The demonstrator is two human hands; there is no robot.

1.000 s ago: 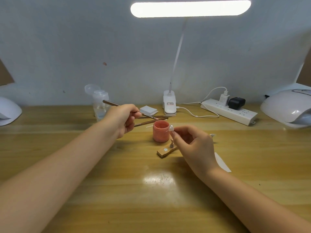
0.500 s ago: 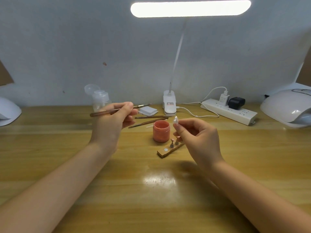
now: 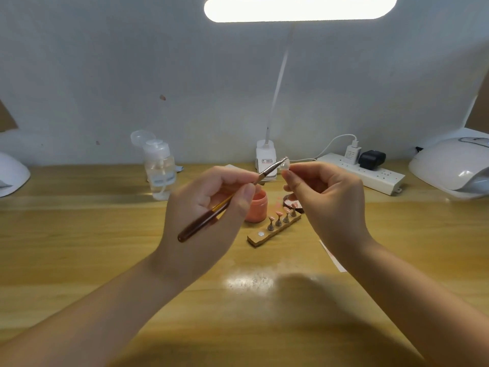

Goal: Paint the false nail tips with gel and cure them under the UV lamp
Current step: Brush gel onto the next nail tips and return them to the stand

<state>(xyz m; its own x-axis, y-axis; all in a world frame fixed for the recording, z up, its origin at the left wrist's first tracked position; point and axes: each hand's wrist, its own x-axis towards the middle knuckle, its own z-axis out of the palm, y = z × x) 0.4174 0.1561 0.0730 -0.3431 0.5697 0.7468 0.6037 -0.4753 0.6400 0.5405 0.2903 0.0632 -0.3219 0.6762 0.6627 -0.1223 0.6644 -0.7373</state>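
Both hands busy: left (image 3: 211,207) grips brush (image 3: 227,202), right (image 3: 325,197) pinches nail tip (image 3: 285,165); labels unreadable.

Single head-worn wide-angle view, looked forward and down across worktop (image 3: 79,260) toward back wall (image 3: 105,75). Hands (image 3: 211,207) sat close, mid-frame. Desk lamp bar (image 3: 299,7) at top edge. No second view.

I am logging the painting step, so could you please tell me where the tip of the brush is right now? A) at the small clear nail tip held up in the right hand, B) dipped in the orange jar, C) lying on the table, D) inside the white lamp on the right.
A: the left hand holds the brush with its tip at the nail tip pinched in the right hand, above the orange jar.
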